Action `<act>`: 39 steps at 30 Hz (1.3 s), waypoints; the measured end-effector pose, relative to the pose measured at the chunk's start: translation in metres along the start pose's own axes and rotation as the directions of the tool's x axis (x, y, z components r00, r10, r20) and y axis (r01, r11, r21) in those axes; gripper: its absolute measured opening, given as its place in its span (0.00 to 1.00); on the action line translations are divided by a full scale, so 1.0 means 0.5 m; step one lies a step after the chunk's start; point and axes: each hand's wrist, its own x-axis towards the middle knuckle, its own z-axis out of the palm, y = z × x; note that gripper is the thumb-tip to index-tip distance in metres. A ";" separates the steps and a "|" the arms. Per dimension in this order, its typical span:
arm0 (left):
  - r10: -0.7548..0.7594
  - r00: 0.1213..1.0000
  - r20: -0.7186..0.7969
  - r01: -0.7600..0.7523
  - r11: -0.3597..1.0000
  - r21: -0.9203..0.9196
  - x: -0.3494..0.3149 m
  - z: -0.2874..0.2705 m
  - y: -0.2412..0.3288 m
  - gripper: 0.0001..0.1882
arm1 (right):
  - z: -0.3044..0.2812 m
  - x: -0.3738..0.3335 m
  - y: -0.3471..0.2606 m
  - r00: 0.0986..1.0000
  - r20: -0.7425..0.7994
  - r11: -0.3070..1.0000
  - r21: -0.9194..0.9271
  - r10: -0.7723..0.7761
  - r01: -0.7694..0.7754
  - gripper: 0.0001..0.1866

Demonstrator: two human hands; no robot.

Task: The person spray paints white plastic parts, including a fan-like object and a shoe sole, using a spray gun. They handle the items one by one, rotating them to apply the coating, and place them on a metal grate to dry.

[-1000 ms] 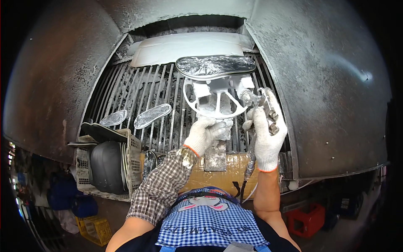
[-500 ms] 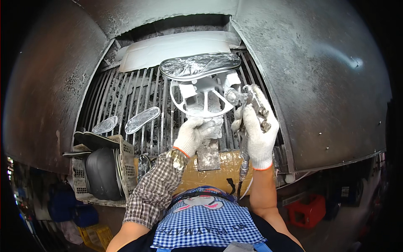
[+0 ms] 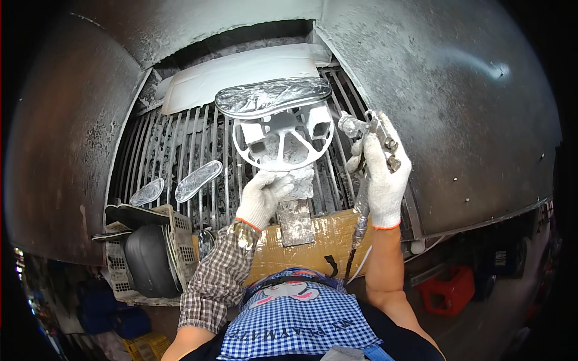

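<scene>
A white-coated spoked wheel (image 3: 280,166) lies level on a stand above the grate. Across its far side rests a long oval, sole-shaped piece (image 3: 274,97), dark-edged with a shiny, film-like top. My left hand (image 3: 260,195), in a white knit glove, is closed at the wheel's near rim; its fingertips are partly hidden. Right of the wheel, my gloved right hand (image 3: 385,174) grips a spray gun (image 3: 361,129) whose nozzle points left and stands apart from the rim. A hose wrapped in silvery covering (image 3: 360,224) hangs from the gun.
Two smaller sole-shaped pieces, one of them narrow (image 3: 198,180), lie on the grate (image 3: 180,141) at left. A plastic crate (image 3: 180,225) holding dark moulded parts stands near left. Metal walls (image 3: 457,120) enclose the sides. A tape-covered brown ledge (image 3: 337,231) runs along the front.
The wheel has turned a little, with its spokes and white blocks at a new angle. My right hand has drawn the spray gun rightward, away from the rim. The whole view has shifted slightly.
</scene>
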 end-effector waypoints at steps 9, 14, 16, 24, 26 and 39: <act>0.005 1.000 0.004 -0.005 1.000 -0.003 0.004 -0.022 0.016 0.21 | -0.019 -0.002 -0.023 0.987 -0.141 0.982 -0.181 -0.078 0.052 0.28; 0.017 1.000 -0.007 -0.017 1.000 -0.004 0.011 -0.046 0.033 0.20 | -0.020 -0.036 -0.041 1.000 -0.009 1.000 -0.024 0.012 -0.012 0.28; 0.013 0.999 -0.047 -0.013 1.000 -0.018 0.011 -0.053 0.039 0.20 | -0.023 -0.039 -0.041 1.000 0.008 0.997 -0.076 0.016 -0.015 0.28; 0.081 0.995 -0.056 -0.082 0.997 -0.017 0.010 -0.073 0.084 0.22 | -0.044 -0.038 -0.050 0.992 -0.121 0.989 -0.146 -0.043 0.025 0.29; 0.075 0.994 -0.083 -0.077 0.997 -0.021 0.011 -0.072 0.097 0.23 | -0.044 -0.049 -0.056 0.996 -0.093 1.000 -0.026 -0.002 -0.001 0.29; 0.006 0.996 0.089 0.002 0.996 -0.090 -0.025 0.003 -0.025 0.24 | -0.060 -0.083 -0.082 0.996 -0.051 0.994 -0.088 0.066 -0.071 0.27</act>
